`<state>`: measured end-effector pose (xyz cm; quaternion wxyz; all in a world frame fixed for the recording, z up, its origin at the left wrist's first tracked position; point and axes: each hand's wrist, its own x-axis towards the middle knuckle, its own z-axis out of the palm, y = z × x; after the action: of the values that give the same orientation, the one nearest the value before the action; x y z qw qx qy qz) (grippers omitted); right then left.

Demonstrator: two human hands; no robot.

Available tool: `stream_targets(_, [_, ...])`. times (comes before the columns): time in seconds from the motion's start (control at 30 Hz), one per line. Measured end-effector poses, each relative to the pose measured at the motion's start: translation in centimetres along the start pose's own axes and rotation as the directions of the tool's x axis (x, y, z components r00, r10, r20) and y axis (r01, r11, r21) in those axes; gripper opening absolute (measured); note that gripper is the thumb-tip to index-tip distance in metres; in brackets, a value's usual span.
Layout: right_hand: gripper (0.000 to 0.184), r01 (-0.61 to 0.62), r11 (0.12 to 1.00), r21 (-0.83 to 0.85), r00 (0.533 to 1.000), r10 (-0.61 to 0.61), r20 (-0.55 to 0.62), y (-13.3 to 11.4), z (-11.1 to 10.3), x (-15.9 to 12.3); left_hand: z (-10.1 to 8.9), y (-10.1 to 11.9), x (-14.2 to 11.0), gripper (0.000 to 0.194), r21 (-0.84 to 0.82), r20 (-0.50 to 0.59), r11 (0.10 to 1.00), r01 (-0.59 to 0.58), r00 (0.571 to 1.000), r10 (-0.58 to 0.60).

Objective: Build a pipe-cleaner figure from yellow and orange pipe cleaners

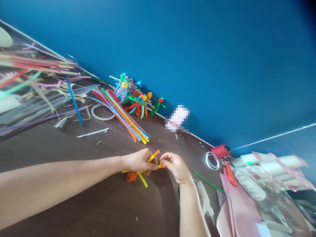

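Note:
My left hand (141,160) is closed around a small pipe-cleaner figure (131,176) with an orange coiled head and yellow limbs. Parts of the figure are hidden under my fingers. One limb with an orange tip sticks up past my knuckles, and a yellow one hangs below. My right hand (176,167) pinches the end of another yellow limb with an orange tip (162,166), just right of my left fingers. Beyond my hands lies a bundle of colourful pipe cleaners (123,115).
Several finished pipe-cleaner figures (139,98) stand against the blue wall (182,56). Loose strips and sticks (37,65) clutter the left. To the right are a white ring coil (212,161), a red roll (221,151), red-handled pliers (230,174), a green pipe cleaner (208,182) and pink sheets (240,204).

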<state>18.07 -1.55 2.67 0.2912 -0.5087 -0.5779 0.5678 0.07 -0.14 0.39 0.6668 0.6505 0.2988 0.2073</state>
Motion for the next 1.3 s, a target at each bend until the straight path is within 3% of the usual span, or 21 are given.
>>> stream_targets(0.37, [0.018,0.044,0.991,-0.129,0.996,-0.054,-0.073,-0.43,0.21,-0.29,0.29,0.21,0.13,0.015,0.076,-0.071,0.997,0.013,0.997,-0.007])
stream_targets(0.7, [0.025,-0.023,0.993,-0.119,0.928,-0.023,-0.373,-0.09,0.23,0.09,0.49,-0.16,0.43,0.021,0.005,-0.183,1.0,-0.024,0.983,0.025])
stream_targets(0.9, [0.04,-0.162,0.979,-0.121,0.948,0.121,-0.293,-0.37,0.51,-0.13,0.67,-0.29,0.44,0.02,0.016,-0.226,1.0,-0.011,0.974,0.014])
stream_targets(1.3, [0.022,-0.085,0.981,-0.177,0.977,0.047,-0.207,-0.74,0.59,-0.46,0.76,-0.43,0.36,0.018,0.024,-0.215,1.0,-0.006,0.977,0.011])
